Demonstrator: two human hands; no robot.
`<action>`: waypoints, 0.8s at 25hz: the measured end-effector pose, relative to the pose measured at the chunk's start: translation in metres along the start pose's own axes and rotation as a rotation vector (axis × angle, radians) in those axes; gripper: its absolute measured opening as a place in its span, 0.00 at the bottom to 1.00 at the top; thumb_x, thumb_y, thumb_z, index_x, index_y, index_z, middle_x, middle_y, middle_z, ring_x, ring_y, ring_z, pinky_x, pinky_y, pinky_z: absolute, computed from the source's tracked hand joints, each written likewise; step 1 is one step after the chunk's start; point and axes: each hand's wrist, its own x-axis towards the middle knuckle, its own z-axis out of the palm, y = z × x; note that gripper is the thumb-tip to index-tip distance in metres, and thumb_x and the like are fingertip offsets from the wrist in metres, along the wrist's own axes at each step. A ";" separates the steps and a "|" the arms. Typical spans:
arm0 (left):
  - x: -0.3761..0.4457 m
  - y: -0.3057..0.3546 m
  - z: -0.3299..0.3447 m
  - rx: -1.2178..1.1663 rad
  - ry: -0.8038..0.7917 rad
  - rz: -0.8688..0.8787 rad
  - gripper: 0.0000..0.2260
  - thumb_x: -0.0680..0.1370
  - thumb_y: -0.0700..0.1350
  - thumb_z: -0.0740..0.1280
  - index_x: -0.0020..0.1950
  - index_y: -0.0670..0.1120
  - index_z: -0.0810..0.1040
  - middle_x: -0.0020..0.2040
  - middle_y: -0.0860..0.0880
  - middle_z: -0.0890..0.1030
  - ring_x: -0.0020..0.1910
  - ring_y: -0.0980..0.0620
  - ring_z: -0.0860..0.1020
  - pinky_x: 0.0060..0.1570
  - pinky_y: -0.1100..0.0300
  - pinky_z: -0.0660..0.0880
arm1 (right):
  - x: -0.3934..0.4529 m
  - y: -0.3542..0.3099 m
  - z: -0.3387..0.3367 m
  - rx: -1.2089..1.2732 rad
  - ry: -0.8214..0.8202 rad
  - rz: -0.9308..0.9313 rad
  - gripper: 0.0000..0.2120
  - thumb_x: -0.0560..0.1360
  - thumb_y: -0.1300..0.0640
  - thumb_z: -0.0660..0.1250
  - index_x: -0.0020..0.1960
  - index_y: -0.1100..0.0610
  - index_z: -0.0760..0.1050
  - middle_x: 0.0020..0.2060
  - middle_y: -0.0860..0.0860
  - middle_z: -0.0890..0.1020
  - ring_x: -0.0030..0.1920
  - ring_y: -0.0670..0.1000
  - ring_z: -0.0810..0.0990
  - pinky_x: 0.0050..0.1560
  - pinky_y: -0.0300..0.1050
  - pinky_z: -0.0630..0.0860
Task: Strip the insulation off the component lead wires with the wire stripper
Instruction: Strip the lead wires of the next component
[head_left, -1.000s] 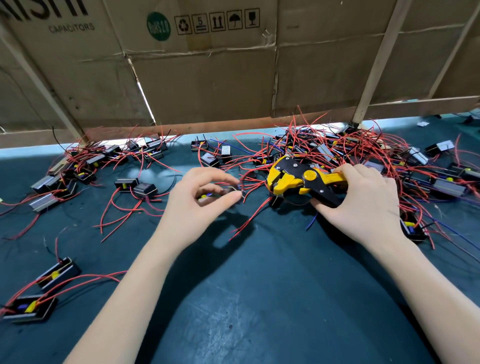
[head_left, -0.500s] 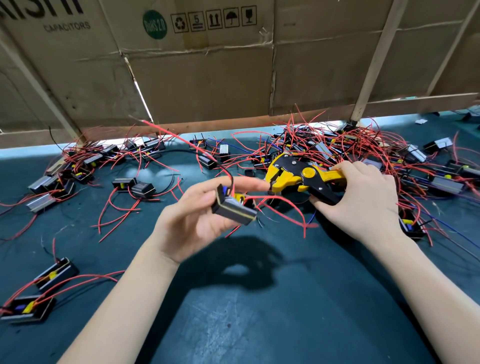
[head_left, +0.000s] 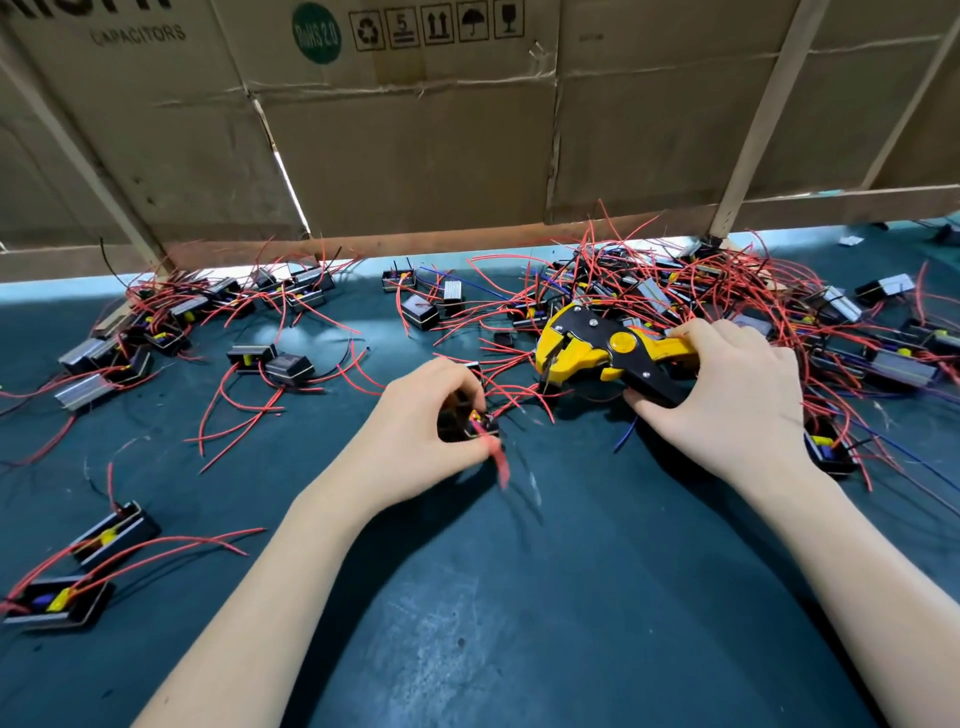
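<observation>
Step in hand, as I read it: getting the next component ready, no wire in the tool yet. Left hand at frame center, fingers curled round a small black component with a yellow part showing, held low at the table. A red lead wire trails down from it, motion-blurred, so its end can't be read. Right hand right of center, fingers wrapped over the handles of the yellow-black wire stripper, thumb under the black lower handle. Stripper head points left toward the component, near it but apart. Jaw state of the tool unclear.

Next move likely calls for: pick out 1 lead end, feed it into the stripper head, squeeze handles. Needs the lead straight and the component held steady.

Pose: both forearms come in from the bottom edge, converging toward center; left wrist bent down, right hand palm-down.

Unstripped-looking pile of components with red wires at upper right behind the stripper; another group upper left; 2 loose units lower left. Cardboard wall across the top.
</observation>
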 end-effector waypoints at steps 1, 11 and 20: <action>0.000 -0.004 -0.002 0.029 0.029 -0.032 0.13 0.70 0.43 0.77 0.49 0.45 0.77 0.47 0.51 0.79 0.46 0.52 0.77 0.52 0.54 0.73 | 0.000 0.000 0.000 -0.001 -0.001 0.000 0.27 0.63 0.39 0.75 0.54 0.55 0.76 0.46 0.53 0.79 0.52 0.60 0.76 0.52 0.54 0.66; -0.002 -0.049 -0.040 0.145 0.553 -0.418 0.19 0.74 0.45 0.74 0.63 0.45 0.77 0.57 0.48 0.82 0.57 0.49 0.79 0.61 0.58 0.70 | -0.001 -0.002 -0.001 0.006 -0.003 -0.004 0.26 0.63 0.40 0.75 0.53 0.56 0.76 0.46 0.53 0.79 0.52 0.60 0.76 0.52 0.53 0.65; -0.005 0.002 -0.005 -0.133 -0.290 0.056 0.22 0.68 0.32 0.73 0.60 0.48 0.80 0.53 0.57 0.82 0.53 0.60 0.79 0.57 0.64 0.75 | 0.000 0.001 0.002 0.010 0.015 -0.005 0.26 0.63 0.40 0.75 0.53 0.56 0.76 0.46 0.53 0.79 0.52 0.60 0.77 0.52 0.54 0.66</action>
